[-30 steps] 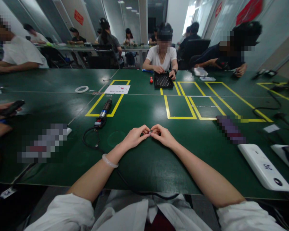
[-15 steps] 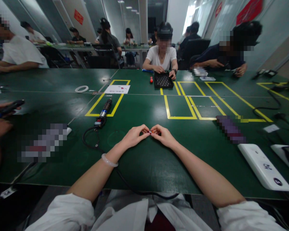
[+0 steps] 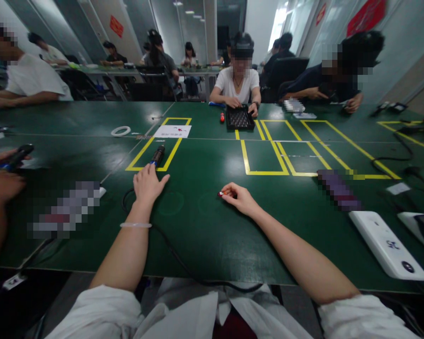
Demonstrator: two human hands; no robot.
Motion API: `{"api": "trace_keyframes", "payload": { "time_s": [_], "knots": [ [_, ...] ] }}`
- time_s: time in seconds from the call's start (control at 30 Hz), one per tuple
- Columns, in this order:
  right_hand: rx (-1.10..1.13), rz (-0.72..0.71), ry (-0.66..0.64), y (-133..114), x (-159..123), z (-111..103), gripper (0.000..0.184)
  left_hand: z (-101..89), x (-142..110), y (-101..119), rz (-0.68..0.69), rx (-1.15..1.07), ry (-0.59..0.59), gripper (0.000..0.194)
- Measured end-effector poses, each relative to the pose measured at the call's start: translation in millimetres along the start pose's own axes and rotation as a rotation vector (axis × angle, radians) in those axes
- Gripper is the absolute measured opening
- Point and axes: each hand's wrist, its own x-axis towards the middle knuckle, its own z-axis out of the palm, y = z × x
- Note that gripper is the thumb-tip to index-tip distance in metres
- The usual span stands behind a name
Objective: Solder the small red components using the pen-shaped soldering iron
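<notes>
My left hand (image 3: 147, 184) is over the rear part of a corded electric screwdriver (image 3: 158, 154), which lies on the green table. Its fingers are stretched forward and the thumb stands apart; only the tool's black front end and a bit of blue show past them. My right hand (image 3: 239, 198) pinches a small red and orange piece (image 3: 221, 193) between thumb and fingers, just above the table in front of me. The piece is too small to make out further.
A black cable (image 3: 175, 254) runs from the tool to the table edge. To the right are a white power bank (image 3: 388, 245) and a blurred phone (image 3: 339, 190). Yellow tape outlines (image 3: 267, 173) mark the table. Opposite, a person handles a black tray (image 3: 240, 126). Another person's hand (image 3: 3, 186) is at left.
My left hand has let go of the small piece and moved left onto the screwdriver. My right hand has stayed in place, still pinching the piece.
</notes>
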Motion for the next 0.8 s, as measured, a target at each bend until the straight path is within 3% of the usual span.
{"api": "trace_keyframes", "payload": {
  "time_s": [0.1,0.4,0.8],
  "knots": [
    [-0.006,-0.003,-0.001,-1,-1,0,0.02,1.2,4,-16,-0.06,0.047,-0.121,0.069],
    [-0.007,-0.004,-0.015,-2,-1,-1,0.02,-2.8,17,-34,-0.2,0.051,-0.236,0.058],
    [-0.027,-0.008,-0.024,4,1,1,0.023,0.7,12,-16,-0.124,0.001,-0.173,0.051]
  ]
}}
